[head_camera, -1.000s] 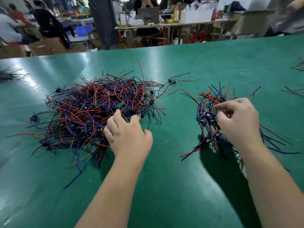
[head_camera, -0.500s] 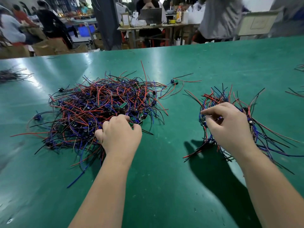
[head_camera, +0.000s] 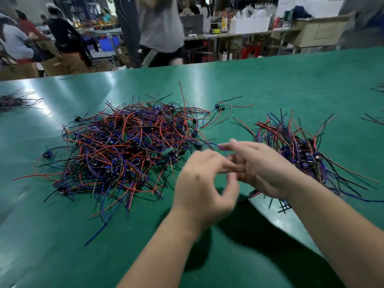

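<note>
Where the two hands meet over the bare strip between the piles, the left hand (head_camera: 203, 183) has curled fingers and the right hand (head_camera: 264, 169) nearly straight ones (both blurred, so I cannot tell if they hold anything). One thin blue wire (head_camera: 216, 145) runs from the large wire pile (head_camera: 124, 150) to the right fingertips. The small wire pile (head_camera: 295, 146) lies just behind the right hand. The table (head_camera: 270, 84) is free toward its far edge.

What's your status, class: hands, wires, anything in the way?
Left hand and right hand together between the piles, blurred, grip unclear. Blue wire just ahead of them. Big pile left, small pile right, nothing blocking.
</note>
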Demonstrator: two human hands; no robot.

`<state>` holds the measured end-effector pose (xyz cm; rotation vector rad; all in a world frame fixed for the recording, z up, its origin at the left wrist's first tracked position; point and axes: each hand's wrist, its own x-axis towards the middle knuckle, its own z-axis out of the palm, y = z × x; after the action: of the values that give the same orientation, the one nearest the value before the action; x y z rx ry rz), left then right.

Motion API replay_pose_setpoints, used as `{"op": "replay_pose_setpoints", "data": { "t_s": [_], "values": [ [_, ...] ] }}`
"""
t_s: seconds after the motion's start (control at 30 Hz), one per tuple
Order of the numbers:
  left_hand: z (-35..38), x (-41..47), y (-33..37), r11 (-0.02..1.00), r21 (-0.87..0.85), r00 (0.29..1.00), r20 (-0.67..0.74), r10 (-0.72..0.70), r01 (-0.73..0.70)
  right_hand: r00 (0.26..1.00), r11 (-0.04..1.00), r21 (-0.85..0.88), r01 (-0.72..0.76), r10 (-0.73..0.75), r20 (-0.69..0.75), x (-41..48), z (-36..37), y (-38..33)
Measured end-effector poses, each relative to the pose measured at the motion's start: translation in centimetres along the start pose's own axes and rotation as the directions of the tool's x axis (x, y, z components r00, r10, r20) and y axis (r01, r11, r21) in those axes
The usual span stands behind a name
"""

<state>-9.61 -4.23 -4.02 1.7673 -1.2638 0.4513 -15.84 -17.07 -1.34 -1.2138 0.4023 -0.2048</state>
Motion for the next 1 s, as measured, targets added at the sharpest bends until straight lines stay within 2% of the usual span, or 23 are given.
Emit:
{"op": "replay_pose_setpoints", "data": {
  "t_s": [0.1,0.17,0.23,0.3,0.33,0.4,0.43,0.47,0.53,0.63,0.7,0.77,0.83,0.87,0.93,1.0],
  "values": [
    [1.3,-0.9,0.5,0.984,-0.112,0.971,0.18,0.155,-0.137,0.998,0.993,0.105,0.057,-0.054,-0.033,0.1,-0.3,1.1],
    [1.7,-1.2,0.4,0.982,-0.148,0.962,0.228,0.149,-0.117,0.991,0.984,0.138,0.115,-0.105,-0.078,0.0,-0.7,1.4],
    [1.7,-1.2,0.2,0.992,-0.122,0.979,0.204,0.001,0.025,0.984,0.977,0.135,0.163,-0.152,-0.089,-0.2,-1.1,1.2],
    [1.5,-0.8,-0.2,0.949,-0.143,0.957,0.109,-0.269,0.282,0.98,0.972,0.135,0.192,-0.183,-0.074,-0.5,-1.4,0.8],
    [1.2,-0.4,-0.4,0.872,-0.224,0.9,0.085,-0.427,0.435,0.98,0.972,0.131,0.198,-0.192,-0.054,-0.7,-1.5,0.7],
    [0.8,0.5,-1.1,0.606,-0.44,0.726,0.176,-0.665,0.662,0.982,0.976,0.105,0.188,-0.191,0.015,-1.2,-1.5,0.8],
    [0.5,0.9,-1.3,0.473,-0.525,0.661,0.257,-0.704,0.708,0.982,0.981,0.097,0.169,-0.175,0.066,-1.4,-1.4,0.9],
    [0.3,1.2,-1.4,0.367,-0.593,0.631,0.329,-0.702,0.717,0.981,0.985,0.104,0.137,-0.15,0.125,-1.6,-1.2,1.1],
    [0.1,1.5,-1.5,0.203,-0.724,0.652,0.416,-0.634,0.66,0.969,0.985,0.163,0.048,-0.085,0.231,-1.8,-0.7,1.4],
    [-0.6,1.7,-1.1,-0.025,-0.843,0.706,0.467,-0.533,0.538,0.949,0.976,0.214,-0.051,-0.02,0.316,-1.8,-0.2,1.8],
    [-1.2,1.9,-0.8,-0.122,-0.859,0.698,0.479,-0.533,0.496,0.939,0.98,0.175,-0.096,0.03,0.344,-1.9,-0.2,1.8],
    [-1.8,2.2,-0.9,-0.209,-0.855,0.645,0.5,-0.578,0.475,0.937,0.98,0.13,-0.15,0.099,0.335,-2.0,-0.3,1.4],
    [-2.2,2.4,-1.0,-0.255,-0.831,0.581,0.533,-0.615,0.494,0.962,0.978,0.127,-0.165,0.131,0.242,-1.9,-0.5,0.9],
    [-2.4,2.5,-1.0,-0.245,-0.817,0.563,0.546,-0.62,0.523,0.976,0.979,0.133,-0.153,0.129,0.173,-1.8,-0.6,0.7],
    [-2.4,2.4,-0.9,-0.163,-0.78,0.559,0.561,-0.61,0.604,0.995,0.987,0.13,-0.09,0.083,0.052,-1.5,-0.8,0.5],
    [-2.2,2.0,-0.7,-0.051,-0.708,0.551,0.591,-0.589,0.705,1.0,0.992,0.124,0.027,-0.025,-0.019,-1.2,-1.0,0.6]
  ]
}}
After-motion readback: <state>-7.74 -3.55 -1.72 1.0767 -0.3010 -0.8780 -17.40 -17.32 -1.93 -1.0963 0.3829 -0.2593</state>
